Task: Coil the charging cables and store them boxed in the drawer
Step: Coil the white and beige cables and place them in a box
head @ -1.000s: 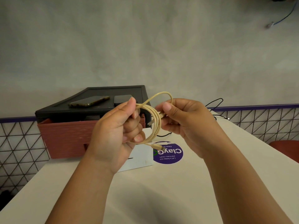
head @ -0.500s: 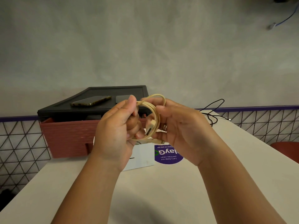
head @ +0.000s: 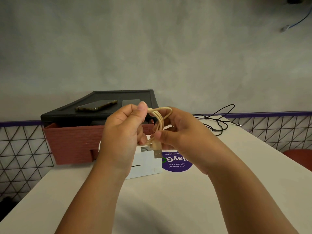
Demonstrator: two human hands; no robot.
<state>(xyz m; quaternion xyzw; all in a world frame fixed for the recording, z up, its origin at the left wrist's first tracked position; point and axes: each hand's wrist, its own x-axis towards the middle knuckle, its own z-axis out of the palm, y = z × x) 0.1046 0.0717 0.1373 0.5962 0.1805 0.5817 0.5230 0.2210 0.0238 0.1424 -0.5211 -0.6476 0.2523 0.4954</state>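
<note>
While both hands meet over the smooth pale table [head: 168, 200], one beige braided cable [head: 159, 119] hangs between them in several round loops. The left hand [head: 121, 132] pinches the coil's top, and the right hand [head: 182, 134] pinches its lower side, above one flat metal USB plug [head: 157, 153]. One white box [head: 146, 164] lies beneath. At ten o'clock stands one black-topped drawer unit [head: 104, 115] with a ribbed red drawer [head: 72, 142] and one phone [head: 96, 106] on top. One thin black cable [head: 217, 120] sprawls at two o'clock.
</note>
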